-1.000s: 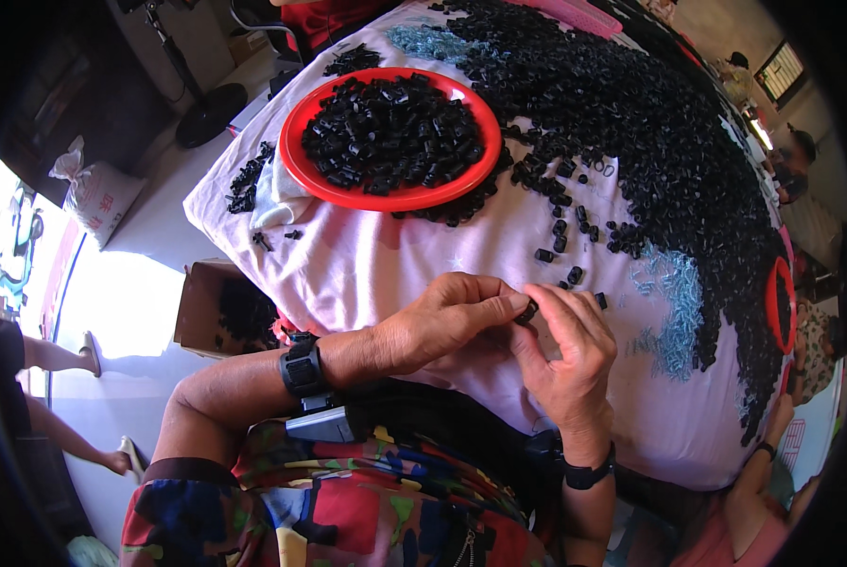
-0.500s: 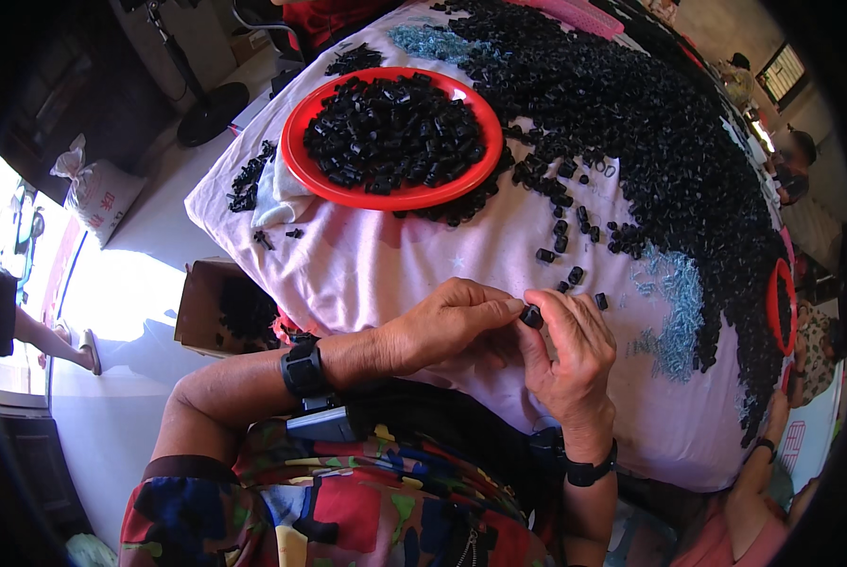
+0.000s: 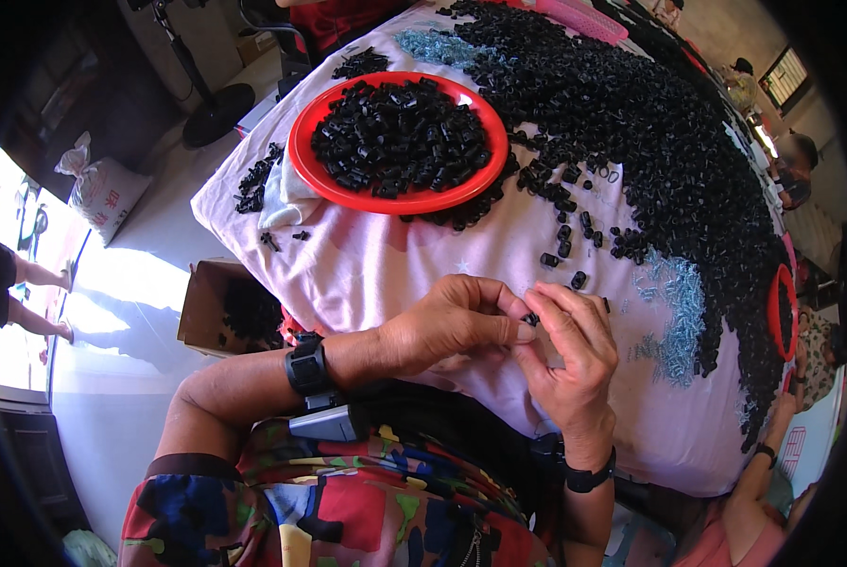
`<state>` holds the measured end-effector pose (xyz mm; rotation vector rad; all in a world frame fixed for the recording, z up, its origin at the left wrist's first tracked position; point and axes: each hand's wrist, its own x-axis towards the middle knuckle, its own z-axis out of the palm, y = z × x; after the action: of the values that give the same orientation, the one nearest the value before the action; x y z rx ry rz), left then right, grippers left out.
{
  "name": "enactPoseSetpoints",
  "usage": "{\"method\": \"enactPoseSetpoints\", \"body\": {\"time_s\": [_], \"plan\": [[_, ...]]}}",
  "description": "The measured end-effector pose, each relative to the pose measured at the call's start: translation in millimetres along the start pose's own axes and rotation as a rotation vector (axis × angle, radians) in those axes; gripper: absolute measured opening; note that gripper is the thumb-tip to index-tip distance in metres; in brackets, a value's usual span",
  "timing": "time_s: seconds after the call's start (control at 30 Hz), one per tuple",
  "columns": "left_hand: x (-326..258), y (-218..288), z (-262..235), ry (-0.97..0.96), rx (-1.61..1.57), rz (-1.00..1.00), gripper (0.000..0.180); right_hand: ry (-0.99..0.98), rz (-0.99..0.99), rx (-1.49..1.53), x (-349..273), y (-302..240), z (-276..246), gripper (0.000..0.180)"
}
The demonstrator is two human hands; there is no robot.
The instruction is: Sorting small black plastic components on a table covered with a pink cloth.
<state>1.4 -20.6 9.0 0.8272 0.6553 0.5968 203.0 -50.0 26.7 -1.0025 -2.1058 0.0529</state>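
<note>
In front of me, my left hand (image 3: 454, 319) and my right hand (image 3: 573, 352) meet over the pale pink cloth, fingertips pinched together. Between them they grip a small black plastic part (image 3: 531, 319), mostly covered by the thumbs and fingers. Just beyond my fingers, a loose black plastic piece (image 3: 579, 281) lies on the cloth, with several more trailing toward a big heap of black pieces (image 3: 622, 132). To the right of my right hand spreads a patch of small silvery-blue screws or pins (image 3: 679, 312).
A red basin (image 3: 296, 156) full of black parts stands on the cloth (image 3: 386, 265). Left of the table is an open cardboard box (image 3: 197, 307) with black parts inside. At the right edge is another red container (image 3: 773, 307), near another person's arm (image 3: 754, 468). A white sack (image 3: 107, 194) sits on the floor.
The black part between my fingertips has turned and shows less of itself. My left fingers have closed in nearer to it. At far left, a person's legs have shifted.
</note>
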Motion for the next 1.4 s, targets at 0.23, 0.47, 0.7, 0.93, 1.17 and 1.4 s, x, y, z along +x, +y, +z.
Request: {"method": "enactPoseSetpoints", "body": {"time_s": [0.23, 0.47, 0.7, 0.93, 1.17, 1.4], "plan": [[-5, 4, 2, 0.053, 0.073, 0.050, 0.029, 0.024, 0.033, 0.066, -2, 4, 2, 0.038], [2, -11, -2, -0.096, 0.086, 0.128, 0.031, -0.038, -0.015, 0.068, -3, 7, 2, 0.038], [-11, 50, -19, 0.202, 0.371, 0.321, 0.023, 0.001, 0.228, 0.078, -8, 7, -10, 0.038], [-10, 104, -93, 0.719, 0.689, 0.617, 0.040, -0.054, 0.441, -0.040, -9, 25, -37, 0.028], [7, 89, -67, 0.621, 0.805, 0.737, 0.040, -0.210, 0.474, -0.204, -5, 45, -43, 0.023], [47, 45, -8, 0.165, 1.198, 0.746, 0.024, -0.208, 0.472, -0.165, 8, 53, -46, 0.023]]}}
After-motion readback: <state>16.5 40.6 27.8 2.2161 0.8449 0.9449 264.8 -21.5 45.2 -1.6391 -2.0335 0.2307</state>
